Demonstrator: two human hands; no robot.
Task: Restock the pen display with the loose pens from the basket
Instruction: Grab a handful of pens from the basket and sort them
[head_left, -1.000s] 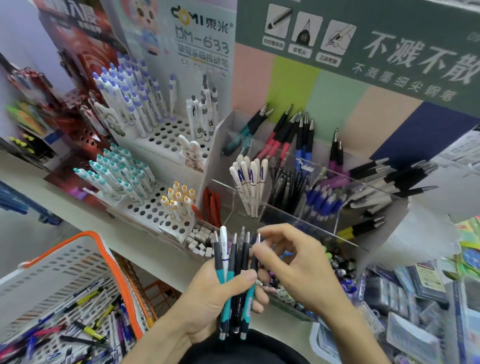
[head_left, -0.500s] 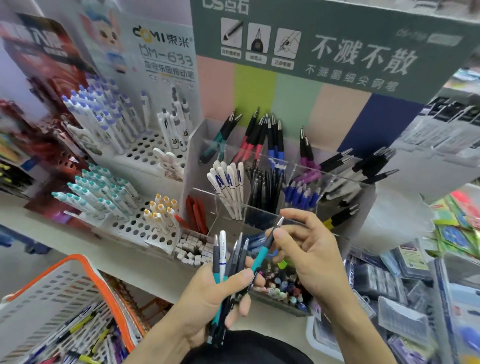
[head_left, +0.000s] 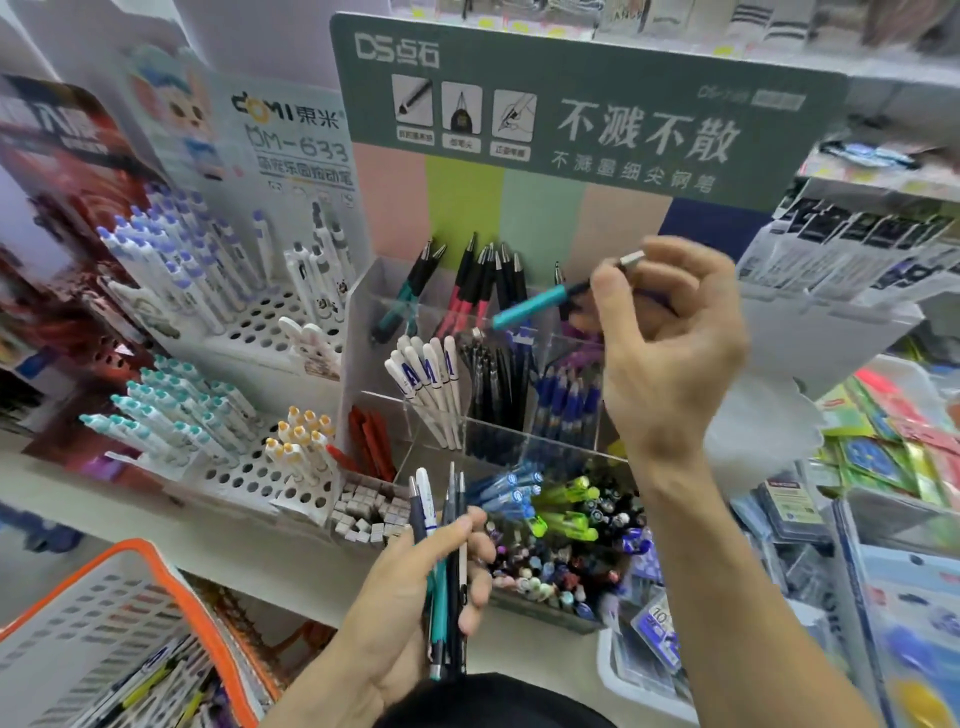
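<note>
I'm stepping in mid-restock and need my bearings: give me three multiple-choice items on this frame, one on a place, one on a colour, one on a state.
1. Where is the basket?
A. lower left, below the shelf
B. on the top shelf
C. right of the display

2. What colour is the grip of the pen in the right hand?
A. red
B. teal
C. yellow

3. What is the left hand doing?
A. hanging idle
B. gripping a bundle of pens
C. reaching into the basket

Answers: 1 A, its orange rim sits at the lower left; 2 B, the grip shows teal; 3 B, fingers curl round several pens.
</note>
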